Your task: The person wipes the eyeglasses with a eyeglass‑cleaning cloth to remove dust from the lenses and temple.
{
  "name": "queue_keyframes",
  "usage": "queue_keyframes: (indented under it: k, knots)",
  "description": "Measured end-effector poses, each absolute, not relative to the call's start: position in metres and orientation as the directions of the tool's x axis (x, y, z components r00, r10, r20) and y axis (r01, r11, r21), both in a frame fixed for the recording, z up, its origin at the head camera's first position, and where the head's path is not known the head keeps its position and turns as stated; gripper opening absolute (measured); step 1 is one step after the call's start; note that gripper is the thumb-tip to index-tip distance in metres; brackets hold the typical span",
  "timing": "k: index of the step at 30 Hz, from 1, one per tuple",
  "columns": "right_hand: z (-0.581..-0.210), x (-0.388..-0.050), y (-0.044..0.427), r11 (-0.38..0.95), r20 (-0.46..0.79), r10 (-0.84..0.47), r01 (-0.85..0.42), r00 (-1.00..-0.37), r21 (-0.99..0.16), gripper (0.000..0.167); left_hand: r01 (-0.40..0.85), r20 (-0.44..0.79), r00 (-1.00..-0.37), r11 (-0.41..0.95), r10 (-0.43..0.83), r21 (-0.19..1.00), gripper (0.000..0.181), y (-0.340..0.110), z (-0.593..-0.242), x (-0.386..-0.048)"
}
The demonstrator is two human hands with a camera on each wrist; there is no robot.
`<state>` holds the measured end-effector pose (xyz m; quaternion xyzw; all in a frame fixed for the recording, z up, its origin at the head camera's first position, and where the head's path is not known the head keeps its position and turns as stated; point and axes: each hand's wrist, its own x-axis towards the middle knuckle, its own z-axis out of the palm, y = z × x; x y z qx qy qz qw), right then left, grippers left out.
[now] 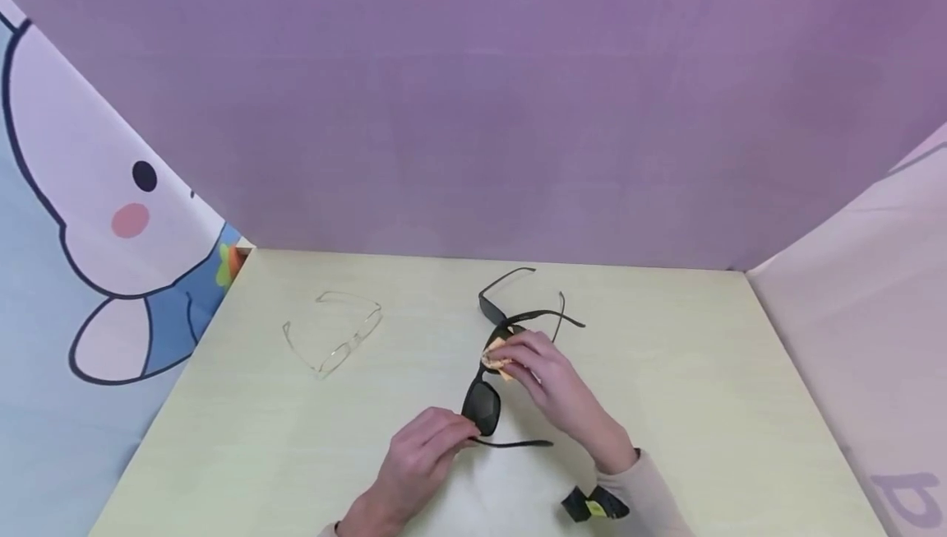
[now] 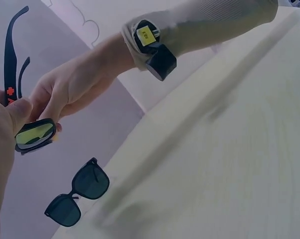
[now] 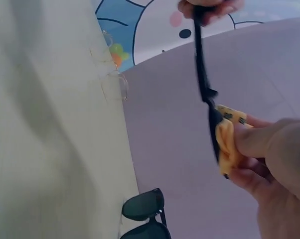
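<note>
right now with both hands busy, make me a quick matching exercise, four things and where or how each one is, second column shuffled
Things:
1. left hand
2. right hand
3. thin-framed glasses
4. loose sunglasses

Place or state:
A. on the left part of the table, head view
B. partly hidden behind the held sunglasses, head view
C. grips the held sunglasses at one end
D. pinches an orange cloth

Pairs: 1-C, 2-D, 3-A, 4-B
</note>
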<state>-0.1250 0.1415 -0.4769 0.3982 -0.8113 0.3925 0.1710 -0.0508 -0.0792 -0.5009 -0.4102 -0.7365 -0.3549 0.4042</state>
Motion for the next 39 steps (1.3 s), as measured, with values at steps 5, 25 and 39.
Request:
queue_keyframes:
  k: [5, 25, 39]
  knots:
    - [-0.48, -0.125, 0.134, 0.462, 0.633, -0.441, -0.766, -0.636, -0.448, 0.029, 0.894, 0.885, -0.352, 0.389, 0.307, 0.221, 0.02, -0.076, -0.5, -0.051]
    - [-0.469, -0.117, 0.133, 0.5, 0.499, -0.463, -0.681, -0.732, -0.535, 0.023, 0.886, 0.883, -0.366, 0.4, 0.294, 0.234, 0.017, -0.077, -0.502, -0.05]
    - [-0.489, -0.133, 0.128, 0.563, 0.684, -0.425, -0.765, -0.592, -0.313, 0.029, 0.887, 0.898, -0.343, 0.411, 0.276, 0.212, 0.016, -0.068, -0.498, -0.046]
